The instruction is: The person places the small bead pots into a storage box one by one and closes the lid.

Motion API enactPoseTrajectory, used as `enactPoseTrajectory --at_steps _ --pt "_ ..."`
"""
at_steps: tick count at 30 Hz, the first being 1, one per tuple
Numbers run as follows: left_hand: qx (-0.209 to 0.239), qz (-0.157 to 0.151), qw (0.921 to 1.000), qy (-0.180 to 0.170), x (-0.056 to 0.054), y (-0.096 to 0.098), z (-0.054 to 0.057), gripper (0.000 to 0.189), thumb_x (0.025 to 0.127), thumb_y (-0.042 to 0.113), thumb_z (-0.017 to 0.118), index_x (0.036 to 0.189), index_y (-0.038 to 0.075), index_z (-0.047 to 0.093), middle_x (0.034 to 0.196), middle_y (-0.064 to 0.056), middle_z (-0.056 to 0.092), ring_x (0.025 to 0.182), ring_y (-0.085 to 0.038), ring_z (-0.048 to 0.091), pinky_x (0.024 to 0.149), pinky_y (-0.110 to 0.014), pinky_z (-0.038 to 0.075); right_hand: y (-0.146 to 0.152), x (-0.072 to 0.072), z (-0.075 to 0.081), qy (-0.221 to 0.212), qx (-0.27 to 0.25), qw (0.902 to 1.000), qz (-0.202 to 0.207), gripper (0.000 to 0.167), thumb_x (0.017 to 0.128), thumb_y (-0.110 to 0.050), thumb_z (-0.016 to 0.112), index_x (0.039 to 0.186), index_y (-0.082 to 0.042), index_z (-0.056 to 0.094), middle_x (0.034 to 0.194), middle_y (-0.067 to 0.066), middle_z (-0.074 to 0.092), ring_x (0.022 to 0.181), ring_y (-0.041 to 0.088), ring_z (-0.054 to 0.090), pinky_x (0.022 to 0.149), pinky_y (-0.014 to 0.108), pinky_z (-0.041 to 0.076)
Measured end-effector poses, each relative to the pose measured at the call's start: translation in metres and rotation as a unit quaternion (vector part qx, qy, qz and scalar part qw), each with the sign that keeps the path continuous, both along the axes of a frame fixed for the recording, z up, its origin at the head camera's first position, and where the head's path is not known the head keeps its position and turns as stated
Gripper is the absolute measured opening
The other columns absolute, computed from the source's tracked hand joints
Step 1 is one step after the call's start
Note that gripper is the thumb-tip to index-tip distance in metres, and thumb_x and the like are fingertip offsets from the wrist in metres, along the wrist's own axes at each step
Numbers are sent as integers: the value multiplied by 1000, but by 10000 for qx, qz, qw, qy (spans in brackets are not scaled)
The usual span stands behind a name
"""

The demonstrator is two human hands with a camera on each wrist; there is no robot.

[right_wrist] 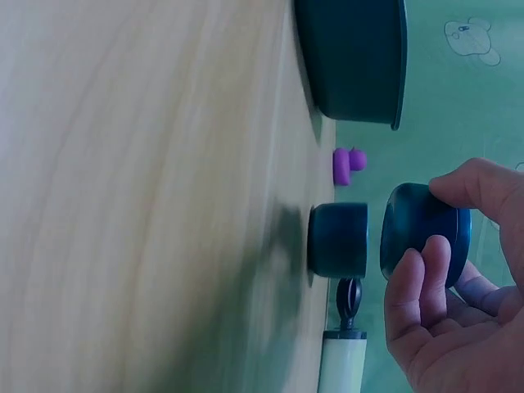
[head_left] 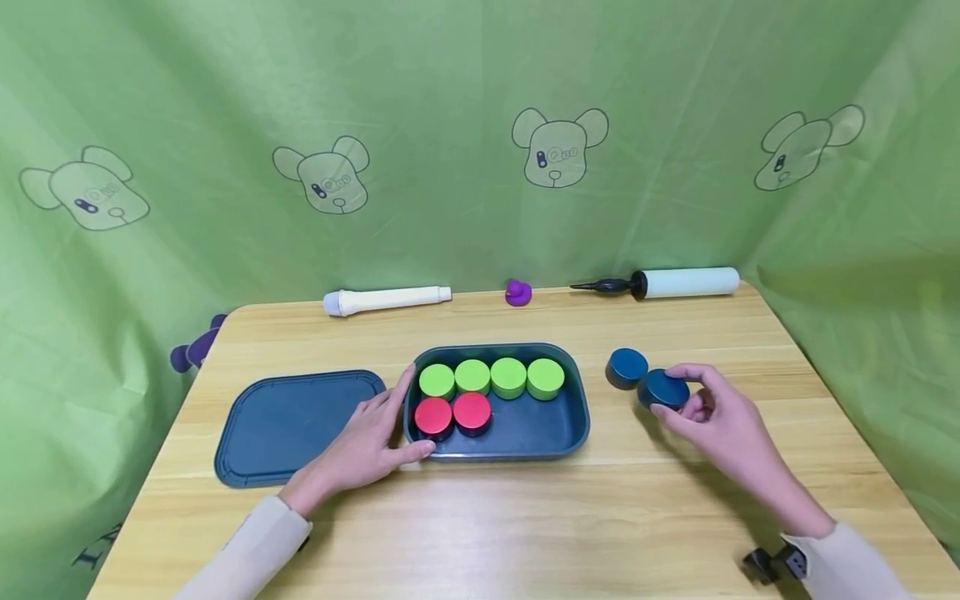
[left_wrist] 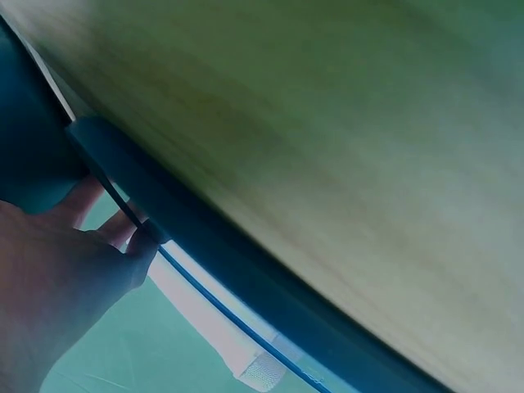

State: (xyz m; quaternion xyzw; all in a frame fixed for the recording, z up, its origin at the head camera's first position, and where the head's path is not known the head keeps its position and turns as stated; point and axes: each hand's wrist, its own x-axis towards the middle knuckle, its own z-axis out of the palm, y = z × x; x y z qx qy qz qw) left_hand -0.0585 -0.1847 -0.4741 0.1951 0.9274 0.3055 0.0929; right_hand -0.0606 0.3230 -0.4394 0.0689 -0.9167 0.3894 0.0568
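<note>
In the head view my right hand (head_left: 720, 417) pinches a dark blue round tin (head_left: 664, 390) between thumb and fingers. The right wrist view shows this tin (right_wrist: 413, 225) tilted and raised off the table. Close to it, a second blue tin (head_left: 627, 368) stands on the wood. My left hand (head_left: 363, 442) rests at the left end of a dark blue box (head_left: 532, 423), thumb at the near rim and fingers stretched along the end. Inside the box, several green tins (head_left: 508, 379) form the back row, with two red-topped tins (head_left: 472, 412) in front at the left.
Left of the box lies a flat dark blue lid (head_left: 300, 429), partly under my left forearm in view. Along the table's back edge are a white microphone-shaped thing (head_left: 390, 300), a purple duck (head_left: 518, 292) and a hand pump (head_left: 686, 283). A green curtain (head_left: 465, 233) hangs behind.
</note>
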Motion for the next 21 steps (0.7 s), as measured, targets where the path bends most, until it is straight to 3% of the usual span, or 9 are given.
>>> enactPoseTrajectory --at_steps 21 --pt "5 -3 10000 -7 1 0 1 113 97 75 66 177 33 -1 173 -14 37 157 -47 32 126 -68 18 -39 9 19 181 -442 9987 184 51 91 -13 92 134 -10 65 82 6 65 73 16 60 62 22 49"
